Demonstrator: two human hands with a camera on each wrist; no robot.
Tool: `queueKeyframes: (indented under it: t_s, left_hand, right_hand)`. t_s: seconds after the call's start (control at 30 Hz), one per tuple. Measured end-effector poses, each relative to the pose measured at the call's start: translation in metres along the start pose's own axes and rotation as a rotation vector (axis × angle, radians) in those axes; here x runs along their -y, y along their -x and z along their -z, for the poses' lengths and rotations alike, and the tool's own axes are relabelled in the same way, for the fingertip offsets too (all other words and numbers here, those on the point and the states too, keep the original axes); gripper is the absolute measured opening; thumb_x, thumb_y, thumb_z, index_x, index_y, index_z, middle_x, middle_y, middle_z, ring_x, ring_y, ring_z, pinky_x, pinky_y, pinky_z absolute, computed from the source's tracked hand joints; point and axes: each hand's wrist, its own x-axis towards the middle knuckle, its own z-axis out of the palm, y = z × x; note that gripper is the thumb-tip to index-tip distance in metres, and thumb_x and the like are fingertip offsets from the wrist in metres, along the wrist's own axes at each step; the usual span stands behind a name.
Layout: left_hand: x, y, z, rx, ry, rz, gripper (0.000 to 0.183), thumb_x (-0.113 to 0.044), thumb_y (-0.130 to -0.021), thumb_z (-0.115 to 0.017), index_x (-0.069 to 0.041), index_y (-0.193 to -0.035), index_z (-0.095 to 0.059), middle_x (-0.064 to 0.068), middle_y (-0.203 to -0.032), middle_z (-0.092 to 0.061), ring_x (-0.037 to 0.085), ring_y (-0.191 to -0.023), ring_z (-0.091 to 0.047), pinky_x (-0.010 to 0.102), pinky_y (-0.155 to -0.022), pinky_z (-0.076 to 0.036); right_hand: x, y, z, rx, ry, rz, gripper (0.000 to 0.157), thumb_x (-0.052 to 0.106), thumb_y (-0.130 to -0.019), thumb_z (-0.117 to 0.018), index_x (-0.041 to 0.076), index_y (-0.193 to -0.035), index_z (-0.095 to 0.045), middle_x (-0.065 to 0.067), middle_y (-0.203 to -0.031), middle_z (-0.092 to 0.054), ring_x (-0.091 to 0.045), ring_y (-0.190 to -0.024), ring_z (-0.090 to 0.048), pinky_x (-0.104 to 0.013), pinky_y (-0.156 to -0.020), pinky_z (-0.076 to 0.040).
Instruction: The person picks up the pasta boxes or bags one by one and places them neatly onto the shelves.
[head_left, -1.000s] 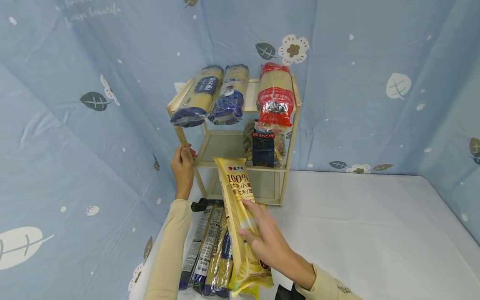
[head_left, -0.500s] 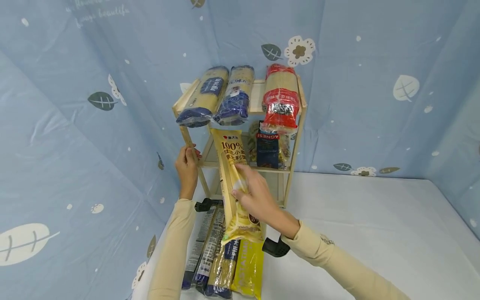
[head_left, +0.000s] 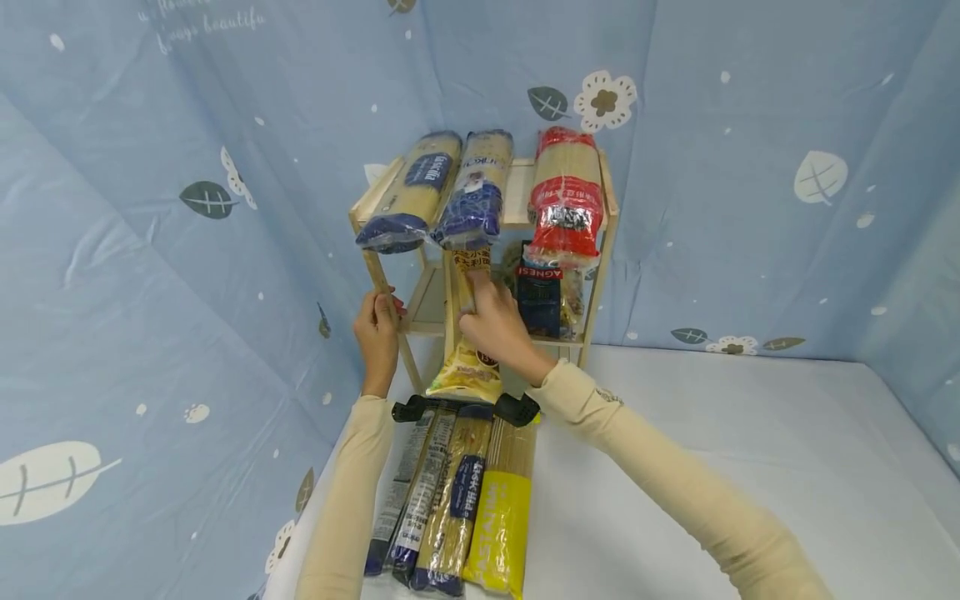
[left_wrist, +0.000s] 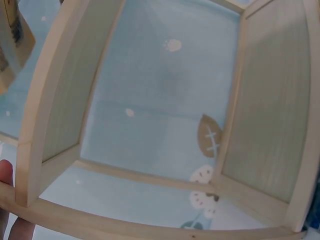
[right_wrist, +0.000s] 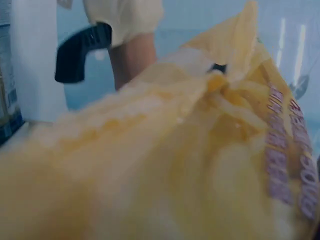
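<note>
My left hand [head_left: 377, 337] grips the left front post of a wooden shelf rack [head_left: 596, 292]. In the left wrist view its fingertips [left_wrist: 21, 229] show at the lower left corner, round the wooden bar [left_wrist: 100, 224]. My right hand [head_left: 497, 327] holds a yellow spaghetti packet [head_left: 467, 373] from above, with its far end inside the middle level. A blue-ended pasta pack on the top level hides that far end. Crinkled yellow film of the same packet [right_wrist: 200, 150] fills most of the right wrist view, and the right fingers are hidden there.
Two blue pasta packs [head_left: 420, 187] and a red noodle pack [head_left: 566, 196] lie on the top level. A dark Agnesi bag [head_left: 538, 300] stands at the middle level's right. Several spaghetti packs, one of them yellow-ended [head_left: 501, 517], lie on the white table before the rack.
My right hand has moved forward and up with the yellow spaghetti packet, whose far end went into the middle level. The left hand stays on the post. The packs on the table are more exposed.
</note>
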Motion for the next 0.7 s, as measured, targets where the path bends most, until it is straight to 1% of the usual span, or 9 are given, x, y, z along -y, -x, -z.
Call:
queueKeyframes:
  t_s: [0.07, 0.13, 0.17, 0.3, 0.4, 0.5, 0.57, 0.63, 0.7]
  left_hand:
    - [0.001, -0.001, -0.001, -0.006, -0.004, -0.001, 0.027, -0.010, -0.103, -0.039, 0.005, -0.104, -0.061, 0.028, -0.084, -0.060, 0.037, -0.073, -0.061, 0.035, -0.062, -0.047]
    - [0.001, -0.001, -0.001, -0.008, -0.014, -0.006, 0.027, -0.010, -0.103, -0.039, 0.005, -0.103, -0.061, 0.028, -0.084, -0.060, 0.037, -0.072, -0.061, 0.034, -0.061, -0.046]
    - [-0.004, 0.000, -0.001, -0.002, -0.019, -0.010, 0.026, -0.007, -0.102, -0.039, 0.007, -0.104, -0.060, 0.030, -0.084, -0.060, 0.041, -0.073, -0.060, 0.036, -0.061, -0.047]
    - [-0.007, 0.002, -0.001, 0.007, -0.039, -0.002, 0.026, -0.006, -0.102, -0.038, 0.007, -0.104, -0.060, 0.030, -0.085, -0.060, 0.042, -0.074, -0.060, 0.038, -0.063, -0.048]
    - [-0.008, 0.003, -0.001, 0.013, -0.042, 0.002, 0.025, -0.006, -0.102, -0.038, 0.006, -0.105, -0.060, 0.029, -0.085, -0.060, 0.042, -0.074, -0.060, 0.039, -0.063, -0.048]
    - [-0.008, 0.003, 0.001, 0.014, -0.039, 0.003, 0.025, -0.006, -0.102, -0.038, 0.007, -0.105, -0.060, 0.030, -0.085, -0.060, 0.042, -0.074, -0.060, 0.041, -0.064, -0.048]
    - [-0.008, 0.003, 0.001, 0.016, -0.042, 0.007, 0.025, -0.007, -0.102, -0.039, 0.006, -0.105, -0.060, 0.029, -0.085, -0.060, 0.041, -0.074, -0.061, 0.043, -0.064, -0.048]
    - [-0.009, 0.002, 0.002, 0.021, -0.040, 0.012, 0.025, -0.007, -0.102, -0.039, 0.006, -0.106, -0.060, 0.029, -0.086, -0.060, 0.041, -0.075, -0.061, 0.045, -0.066, -0.049]
    - [-0.009, 0.001, 0.002, 0.024, -0.039, 0.016, 0.026, -0.008, -0.103, -0.038, 0.005, -0.106, -0.060, 0.028, -0.087, -0.060, 0.040, -0.076, -0.061, 0.045, -0.067, -0.049]
  right_hand:
    - [0.001, -0.011, -0.001, 0.004, 0.015, -0.012, 0.056, -0.005, -0.083, -0.045, 0.002, -0.139, -0.040, 0.001, -0.047, -0.031, -0.012, -0.039, -0.021, -0.028, -0.043, -0.022]
    - [0.002, -0.021, -0.003, 0.008, 0.046, -0.036, 0.054, -0.005, -0.084, -0.046, 0.000, -0.137, -0.042, -0.001, -0.047, -0.033, -0.011, -0.037, -0.021, -0.027, -0.040, -0.020]
    - [0.001, -0.025, -0.005, 0.001, 0.065, -0.042, 0.052, -0.005, -0.084, -0.047, 0.000, -0.136, -0.043, -0.003, -0.049, -0.036, -0.012, -0.038, -0.021, -0.027, -0.040, -0.019]
    - [-0.005, -0.039, -0.014, -0.034, 0.188, -0.035, 0.027, 0.001, -0.086, -0.056, -0.005, -0.112, -0.056, -0.008, -0.064, -0.045, -0.014, -0.044, -0.029, -0.029, -0.043, -0.026]
    - [-0.013, -0.047, -0.021, -0.064, 0.264, -0.034, 0.009, 0.003, -0.085, -0.059, -0.002, -0.091, -0.056, -0.007, -0.067, -0.045, -0.016, -0.047, -0.035, -0.030, -0.045, -0.029]
    - [-0.021, -0.055, -0.026, -0.052, 0.314, -0.071, 0.014, 0.004, -0.086, -0.058, -0.002, -0.097, -0.054, -0.013, -0.071, -0.048, -0.019, -0.047, -0.040, -0.031, -0.044, -0.031]
    - [-0.024, -0.061, -0.030, -0.043, 0.370, -0.108, 0.030, 0.007, -0.087, -0.058, -0.005, -0.115, -0.052, -0.021, -0.087, -0.054, -0.023, -0.051, -0.049, -0.031, -0.043, -0.035]
    - [-0.026, -0.068, -0.033, -0.021, 0.431, -0.158, 0.046, 0.011, -0.089, -0.058, -0.004, -0.129, -0.043, -0.028, -0.103, -0.051, -0.028, -0.059, -0.055, -0.033, -0.044, -0.040]
    - [-0.029, -0.074, -0.036, -0.005, 0.495, -0.202, 0.051, 0.015, -0.090, -0.058, -0.003, -0.135, -0.040, -0.031, -0.111, -0.048, -0.032, -0.066, -0.058, -0.036, -0.048, -0.046]
